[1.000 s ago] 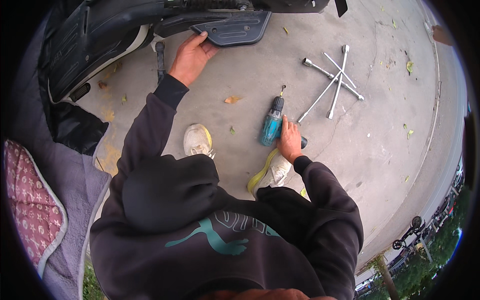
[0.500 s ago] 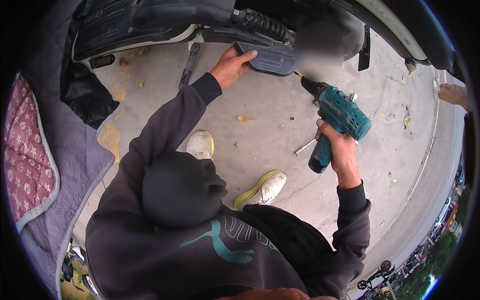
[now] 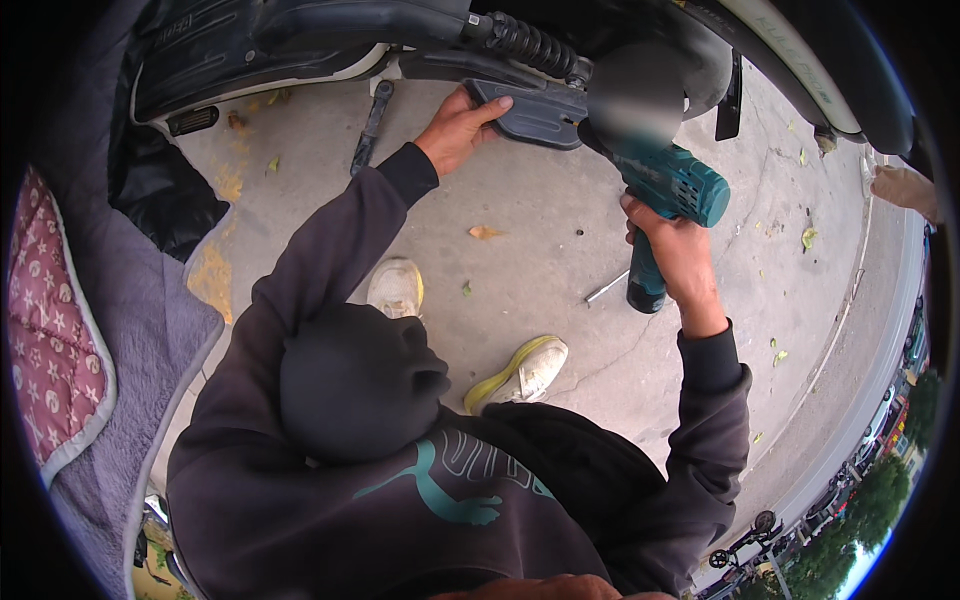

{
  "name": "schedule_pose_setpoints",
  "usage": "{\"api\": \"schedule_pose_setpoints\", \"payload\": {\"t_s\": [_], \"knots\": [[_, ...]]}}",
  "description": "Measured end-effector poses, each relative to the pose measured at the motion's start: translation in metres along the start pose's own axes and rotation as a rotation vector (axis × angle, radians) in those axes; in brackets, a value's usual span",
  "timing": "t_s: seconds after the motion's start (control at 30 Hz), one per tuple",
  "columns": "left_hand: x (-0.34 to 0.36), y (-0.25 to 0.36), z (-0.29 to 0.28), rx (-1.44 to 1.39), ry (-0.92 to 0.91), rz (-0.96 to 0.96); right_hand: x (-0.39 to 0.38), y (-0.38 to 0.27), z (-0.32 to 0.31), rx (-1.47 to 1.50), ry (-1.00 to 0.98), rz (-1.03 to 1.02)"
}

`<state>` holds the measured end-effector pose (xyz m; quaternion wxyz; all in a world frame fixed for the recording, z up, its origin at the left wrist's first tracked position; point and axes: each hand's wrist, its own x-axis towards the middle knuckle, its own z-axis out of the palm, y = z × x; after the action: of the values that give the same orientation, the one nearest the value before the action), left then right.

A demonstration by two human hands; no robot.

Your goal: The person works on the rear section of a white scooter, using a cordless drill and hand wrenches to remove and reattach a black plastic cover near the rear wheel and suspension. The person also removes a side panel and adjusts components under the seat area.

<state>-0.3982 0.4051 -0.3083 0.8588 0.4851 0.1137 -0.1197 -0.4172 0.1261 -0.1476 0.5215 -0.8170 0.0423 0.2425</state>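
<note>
My left hand (image 3: 458, 130) is closed around the left end of a dark plastic cover panel (image 3: 540, 118), thumb on top. The panel lies against the underside of a scooter (image 3: 270, 50), below its black coil shock absorber (image 3: 533, 47). My right hand (image 3: 683, 255) is wrapped around the grip of a teal cordless drill (image 3: 690, 185). The drill points up and left, toward the panel's right end. A round blurred patch covers its nose, so I cannot tell whether the bit touches the panel.
A kickstand (image 3: 372, 128) hangs from the scooter left of my hand. A thin metal rod (image 3: 607, 287) lies on the concrete beside the drill's base. At the left hangs a grey fleece cover (image 3: 150, 330) with a pink patterned panel. Another person's shod foot (image 3: 905, 192) shows at the right.
My right hand has brought the drill upward, closer to the panel's right end, and its nose has gone behind the blurred patch. The left hand keeps its hold on the panel.
</note>
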Motion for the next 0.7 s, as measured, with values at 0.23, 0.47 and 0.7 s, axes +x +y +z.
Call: {"api": "schedule_pose_setpoints", "payload": {"t_s": [0.23, 0.47, 0.7], "knots": [[-0.002, 0.0, 0.006, -0.042, -0.014, -0.052, 0.045, -0.041, -0.01, -0.794, -0.058, -0.3], [0.003, 0.009, 0.002, -0.047, -0.039, -0.063, 0.024, -0.018, -0.011, -0.446, -0.009, -0.293], [-0.003, 0.003, -0.001, -0.018, -0.002, -0.088, 0.034, -0.056, -0.006, -0.743, -0.071, -0.156]]}}
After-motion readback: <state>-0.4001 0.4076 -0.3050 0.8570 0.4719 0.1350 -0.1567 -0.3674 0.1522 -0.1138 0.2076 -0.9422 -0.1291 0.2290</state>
